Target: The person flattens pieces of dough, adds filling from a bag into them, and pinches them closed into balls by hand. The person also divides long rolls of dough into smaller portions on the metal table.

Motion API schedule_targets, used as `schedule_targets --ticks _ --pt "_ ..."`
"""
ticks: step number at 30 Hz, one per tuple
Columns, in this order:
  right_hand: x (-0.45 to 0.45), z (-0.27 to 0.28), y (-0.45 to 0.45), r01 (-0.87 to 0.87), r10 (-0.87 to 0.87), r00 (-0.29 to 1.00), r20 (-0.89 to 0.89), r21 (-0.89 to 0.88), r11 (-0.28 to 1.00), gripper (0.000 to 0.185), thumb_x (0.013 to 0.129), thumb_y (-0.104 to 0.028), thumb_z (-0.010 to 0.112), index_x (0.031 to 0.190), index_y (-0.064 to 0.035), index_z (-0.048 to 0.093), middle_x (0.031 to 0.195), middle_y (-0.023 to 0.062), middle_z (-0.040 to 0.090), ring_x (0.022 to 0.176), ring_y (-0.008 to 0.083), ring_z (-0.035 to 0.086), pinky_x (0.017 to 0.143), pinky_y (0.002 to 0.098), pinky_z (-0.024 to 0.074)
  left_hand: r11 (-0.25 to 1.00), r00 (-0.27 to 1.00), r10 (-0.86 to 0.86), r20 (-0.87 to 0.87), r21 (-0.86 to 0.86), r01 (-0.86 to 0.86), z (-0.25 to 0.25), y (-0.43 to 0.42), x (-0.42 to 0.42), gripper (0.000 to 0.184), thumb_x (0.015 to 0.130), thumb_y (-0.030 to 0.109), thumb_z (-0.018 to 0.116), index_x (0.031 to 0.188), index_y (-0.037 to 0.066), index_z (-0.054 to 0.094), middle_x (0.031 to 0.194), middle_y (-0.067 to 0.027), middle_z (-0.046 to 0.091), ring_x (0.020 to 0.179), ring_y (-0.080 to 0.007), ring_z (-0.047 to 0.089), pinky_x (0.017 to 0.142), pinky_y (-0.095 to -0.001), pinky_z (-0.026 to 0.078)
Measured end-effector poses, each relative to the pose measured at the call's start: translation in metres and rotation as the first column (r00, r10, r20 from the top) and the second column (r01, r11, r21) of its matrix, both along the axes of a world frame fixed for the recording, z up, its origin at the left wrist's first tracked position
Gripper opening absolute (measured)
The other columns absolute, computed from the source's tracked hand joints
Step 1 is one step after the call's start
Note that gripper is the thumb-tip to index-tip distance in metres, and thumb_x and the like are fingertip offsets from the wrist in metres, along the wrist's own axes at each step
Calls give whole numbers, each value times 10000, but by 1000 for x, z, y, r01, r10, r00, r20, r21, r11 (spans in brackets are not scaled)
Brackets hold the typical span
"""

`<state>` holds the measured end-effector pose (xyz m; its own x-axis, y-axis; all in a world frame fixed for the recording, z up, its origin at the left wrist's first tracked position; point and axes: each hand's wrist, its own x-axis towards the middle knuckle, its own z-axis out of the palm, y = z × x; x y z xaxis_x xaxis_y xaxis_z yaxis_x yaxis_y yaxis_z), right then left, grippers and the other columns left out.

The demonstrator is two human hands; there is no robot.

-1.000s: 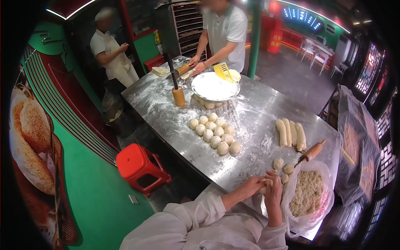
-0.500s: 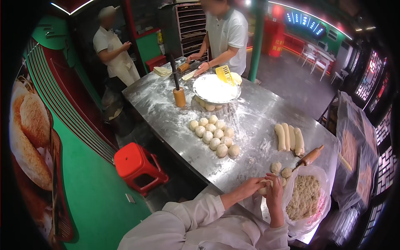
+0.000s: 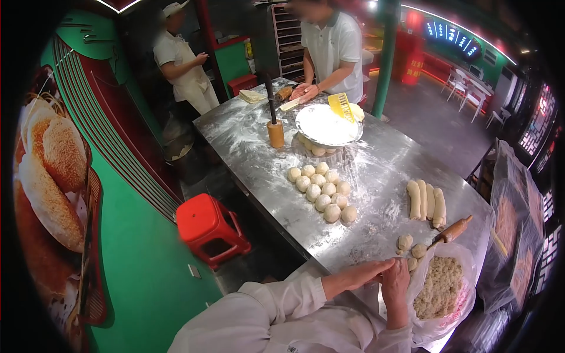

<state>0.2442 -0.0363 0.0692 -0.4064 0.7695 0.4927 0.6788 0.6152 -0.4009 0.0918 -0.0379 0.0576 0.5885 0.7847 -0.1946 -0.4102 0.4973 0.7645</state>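
The left hand (image 3: 369, 272), fingers straight, meets the right hand (image 3: 396, 283); any grasp is hidden. Rounded lumps (image 3: 419, 251) of dough sit near, on the metal table (image 3: 382, 170), beside crumbly filling (image 3: 438, 288).

"Any way up the steel table (image 3: 382, 162) from the bare left hand (image 3: 364, 273)?"

"Yes, between the cluster of round floured dough balls (image 3: 328, 189) and the four long pale dough rolls (image 3: 422, 197): a broad, flour-streaked lane."

"And past the bare right hand (image 3: 395, 285)?"

"Tight. Small pale dough lumps (image 3: 419, 251) just beyond, then the brown wooden rolling pin (image 3: 454, 229), slanted, near end close by the bulging translucent plastic bag (image 3: 432, 329)."

"Farther up?"

"Blocked midway by the wide metal bowl of white powder (image 3: 329, 143), with more dough balls (image 3: 318, 150) underneath. On the left, the upright black-handled wooden tool (image 3: 275, 134), with a narrow gap between tool and bowl"
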Motion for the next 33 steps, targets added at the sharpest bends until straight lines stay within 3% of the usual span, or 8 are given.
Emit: schedule_targets --ticks 3,8,9,15,18,20,23,33 --pt "5 -19 9 211 -212 977 24 21 977 178 766 -107 706 856 -55 561 782 107 570 799 353 590 673 480 481 999 999 33 -39 4 -33 -20 3 6 464 1058 484 443 1218 83 612 1041 -14 625 908 -110 564 789 -279 451" --pt "-9 18 2 125 -132 979 -158 -56 991 254 806 -204 739 994 -70 632 914 127 659 964 363 625 782 469 514 995 984 -99 -145 18 103 -15 26 -16 521 1064 482 430 1302 43 579 1095 -41 642 958 -113 588 861 -296 478" --pt "-10 32 -1 101 -109 976 -187 -52 994 248 831 -208 729 1017 -70 640 928 146 667 959 365 633 783 463 517 996 972 28 -233 92 -7 -12 24 -11 594 1038 592 400 988 67 672 897 -16 656 828 -105 590 725 -255 423" --pt "18 15 -4 44 -236 877 -418 -418 907 194 895 -182 685 1024 -44 639 890 205 659 808 393 643 705 447 509 958 885 -102 -454 196 211 42 16 -22 734 1064 551 328 1153 -109 639 1012 -200 726 791 -298 739 825 -360 585" --pt "-6 33 -14 51 -285 869 -405 -500 865 221 918 -167 649 1099 -40 636 999 214 667 884 395 641 769 442 512 909 902 202 -383 415 -27 29 19 -21 737 1071 549 281 1307 -91 561 1215 -231 666 1029 -310 701 976 -382 525" --pt "-37 28 -16 36 -43 841 -539 -23 999 352 933 -135 615 1265 -19 592 1201 237 620 1051 412 595 926 442 476 651 860 509 -22 663 -368 41 12 7 697 1081 532 255 1484 -19 394 1464 -179 496 1317 -280 524 1131 -387 376" --pt "-45 42 -17 102 -82 823 -562 5 995 464 1006 -171 515 1421 31 472 1389 222 522 1264 364 498 1061 443 394 864 932 335 142 349 -364 48 -10 26 635 1107 456 185 1545 12 303 1573 -106 361 1467 -236 312 1208 -349 225" --pt "-27 9 -25 -117 -107 810 -576 -338 934 635 1061 -476 434 1468 12 433 1409 147 515 1256 219 519 946 329 481 771 822 569 19 334 -542 53 -8 -22 401 1025 430 553 984 40 640 847 15 653 729 -79 582 682 -242 487"
